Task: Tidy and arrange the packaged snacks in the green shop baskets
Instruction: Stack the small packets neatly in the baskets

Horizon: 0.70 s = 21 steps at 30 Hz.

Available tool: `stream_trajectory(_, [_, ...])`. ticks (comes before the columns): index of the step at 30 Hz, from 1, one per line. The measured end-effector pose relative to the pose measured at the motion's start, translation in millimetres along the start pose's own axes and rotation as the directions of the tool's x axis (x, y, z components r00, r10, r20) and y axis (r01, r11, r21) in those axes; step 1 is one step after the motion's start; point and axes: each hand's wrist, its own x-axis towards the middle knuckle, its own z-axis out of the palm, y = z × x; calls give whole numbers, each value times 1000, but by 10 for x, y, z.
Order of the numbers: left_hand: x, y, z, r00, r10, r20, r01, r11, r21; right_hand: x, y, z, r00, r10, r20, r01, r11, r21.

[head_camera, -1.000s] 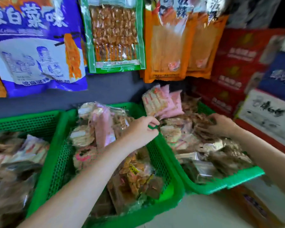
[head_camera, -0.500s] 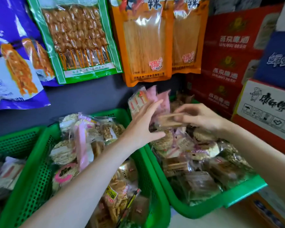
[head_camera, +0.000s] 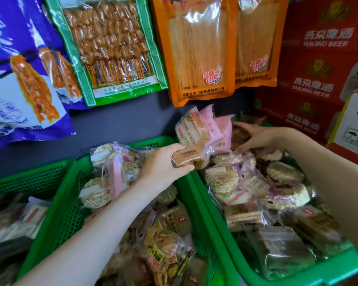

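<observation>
1. There is only one camera. It sits on the person's head.
2. It looks forward and down, over both arms, at the green baskets (head_camera: 196, 203) full of snack packs.
3. It is very close. The arms come in from the bottom edge, and the left hand (head_camera: 163, 164) and right hand (head_camera: 254, 137) sit near the middle of the picture.
4. The wide lens takes in a lot. Hanging snack bags (head_camera: 110, 48) on the wall fill the top, and red boxes (head_camera: 316, 75) fill the right side.
5. The lens bends things near the edges.
6. With only one view, no other view shares any part of the scene.
</observation>
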Motion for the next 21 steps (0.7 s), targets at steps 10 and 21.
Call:
stream_trajectory(10, [-67, -53, 14, 1000, -6, -26, 5, 999, -48, -214, 120, 164, 809, -207, -550, 189, 978, -90])
stream_trajectory(21, [-442, -276, -520, 993, -7, -118, -20, 973, -229, -1478, -922, -8, 567, -406, -717, 147, 906, -398])
